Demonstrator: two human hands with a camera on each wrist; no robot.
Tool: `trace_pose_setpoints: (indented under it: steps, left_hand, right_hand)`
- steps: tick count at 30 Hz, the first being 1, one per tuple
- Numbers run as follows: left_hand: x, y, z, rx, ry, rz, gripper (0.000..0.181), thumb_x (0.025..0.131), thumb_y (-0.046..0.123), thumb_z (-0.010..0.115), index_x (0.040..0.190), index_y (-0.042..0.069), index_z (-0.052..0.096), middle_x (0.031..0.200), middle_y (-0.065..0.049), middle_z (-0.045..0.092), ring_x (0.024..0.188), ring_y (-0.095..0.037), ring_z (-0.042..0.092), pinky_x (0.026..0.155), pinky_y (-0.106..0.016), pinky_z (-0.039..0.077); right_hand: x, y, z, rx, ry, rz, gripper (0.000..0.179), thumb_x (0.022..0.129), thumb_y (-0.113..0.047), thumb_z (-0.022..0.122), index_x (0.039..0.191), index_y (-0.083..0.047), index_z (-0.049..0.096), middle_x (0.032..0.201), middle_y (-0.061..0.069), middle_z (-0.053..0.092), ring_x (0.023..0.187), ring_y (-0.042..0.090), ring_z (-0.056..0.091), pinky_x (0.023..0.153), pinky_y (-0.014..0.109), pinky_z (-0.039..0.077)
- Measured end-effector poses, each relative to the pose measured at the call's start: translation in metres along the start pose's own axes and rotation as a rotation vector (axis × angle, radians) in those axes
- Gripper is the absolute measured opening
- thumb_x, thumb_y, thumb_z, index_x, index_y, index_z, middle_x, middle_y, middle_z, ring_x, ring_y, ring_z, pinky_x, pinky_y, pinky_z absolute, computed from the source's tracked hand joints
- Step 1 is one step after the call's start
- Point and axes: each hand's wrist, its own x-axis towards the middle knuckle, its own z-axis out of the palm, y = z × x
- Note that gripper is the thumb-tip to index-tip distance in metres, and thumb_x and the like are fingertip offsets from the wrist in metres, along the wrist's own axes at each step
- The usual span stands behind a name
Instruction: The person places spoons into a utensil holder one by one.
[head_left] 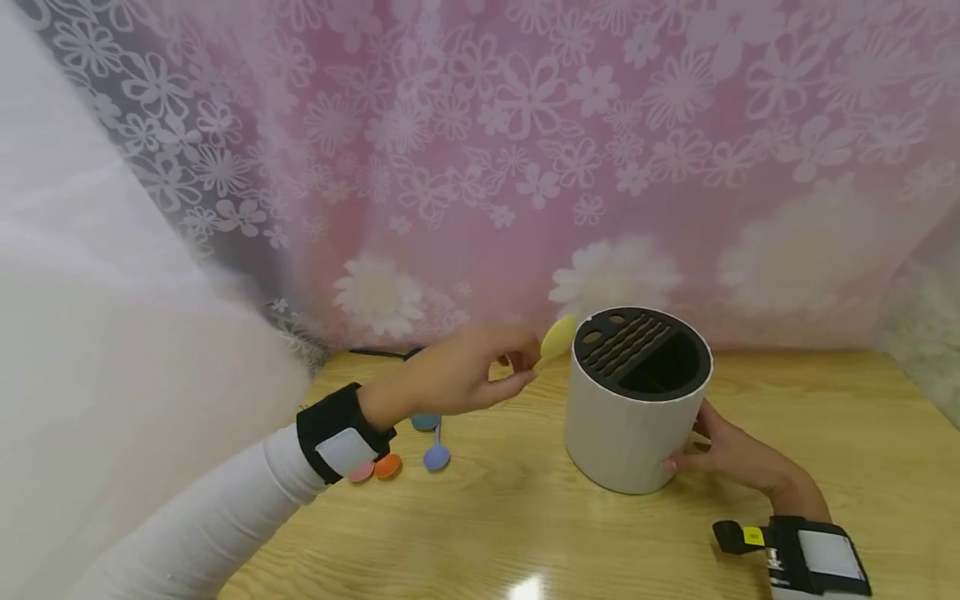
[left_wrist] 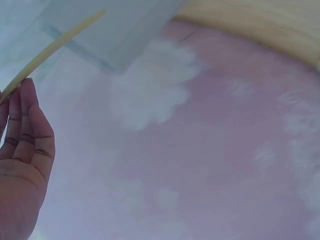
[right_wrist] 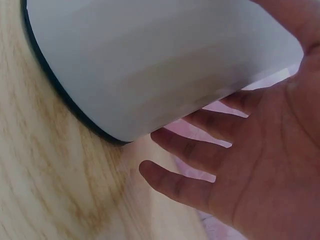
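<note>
In the head view my left hand (head_left: pixel 480 367) pinches a yellow spoon (head_left: pixel 558 337) by its handle, with the bowl up beside the rim of a round white knife block (head_left: pixel 622 442). The left wrist view shows the spoon (left_wrist: pixel 60 41) edge-on, rising from the fingertips. The block's black top has wavy slots, two round holes and a wide dark opening. My right hand (head_left: pixel 738 458) holds the block low on its right side, thumb at the front. In the right wrist view the hand (right_wrist: pixel 220 145) has its fingers spread along the white wall.
Behind the left wrist lie a purple spoon (head_left: pixel 437 456), an orange spoon (head_left: pixel 388 466), a pink one (head_left: pixel 362 472) and a teal piece (head_left: pixel 425 422), partly hidden. A flowered pink curtain (head_left: pixel 480 208) hangs behind the wooden table (head_left: pixel 480 533).
</note>
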Motion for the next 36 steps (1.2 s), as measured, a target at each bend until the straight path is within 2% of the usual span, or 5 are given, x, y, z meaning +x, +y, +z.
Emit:
trace_pose_setpoints:
  steps: [7, 10, 14, 23, 36]
  left_hand:
    - [0.031, 0.042, -0.049, -0.087, 0.241, 0.027, 0.014, 0.085, 0.015, 0.059, 0.096, 0.006, 0.058, 0.084, -0.003, 0.062, 0.080, -0.004, 0.055, 0.074, -0.026, 0.050]
    - [0.038, 0.045, -0.052, -0.100, 0.299, 0.030, 0.013, 0.084, 0.014, 0.059, 0.093, 0.005, 0.058, 0.083, -0.004, 0.063, 0.080, -0.004, 0.056, 0.074, -0.026, 0.051]
    - [0.042, 0.035, -0.041, -0.106, 0.332, -0.007, 0.011, 0.084, 0.013, 0.060, 0.091, 0.006, 0.057, 0.083, -0.004, 0.064, 0.079, -0.002, 0.057, 0.072, -0.024, 0.052]
    - [0.047, 0.009, -0.011, -0.221, 0.267, -0.149, 0.010, 0.083, 0.011, 0.060, 0.090, 0.005, 0.056, 0.083, -0.006, 0.063, 0.077, -0.003, 0.057, 0.069, -0.023, 0.052]
    - [0.045, 0.004, 0.015, -0.262, 0.126, -0.138, 0.016, 0.083, 0.010, 0.060, 0.098, 0.003, 0.057, 0.085, -0.007, 0.066, 0.078, 0.000, 0.057, 0.069, -0.020, 0.051]
  right_hand:
    - [0.004, 0.004, 0.007, 0.071, -0.022, -0.020, 0.105, 0.073, -0.015, 0.071, 0.141, -0.039, -0.005, 0.149, 0.021, 0.001, 0.128, 0.047, 0.009, 0.089, 0.077, 0.020]
    - [0.012, 0.006, 0.017, 0.117, -0.018, -0.048, 0.104, 0.073, -0.013, 0.071, 0.141, -0.039, -0.003, 0.149, 0.019, 0.001, 0.128, 0.045, 0.008, 0.091, 0.077, 0.016]
    - [0.022, 0.007, 0.029, 0.165, 0.003, -0.087, 0.104, 0.071, -0.009, 0.070, 0.142, -0.037, -0.001, 0.150, 0.017, 0.000, 0.129, 0.045, 0.005, 0.092, 0.077, 0.011]
    - [0.031, 0.001, 0.041, 0.146, 0.006, -0.114, 0.110, 0.068, -0.007, 0.074, 0.142, -0.039, -0.002, 0.150, 0.017, 0.001, 0.128, 0.046, 0.009, 0.091, 0.078, 0.014]
    - [0.032, -0.010, 0.048, 0.118, -0.060, -0.098, 0.110, 0.070, -0.011, 0.074, 0.141, -0.043, -0.004, 0.151, 0.013, -0.002, 0.128, 0.047, 0.010, 0.089, 0.079, 0.017]
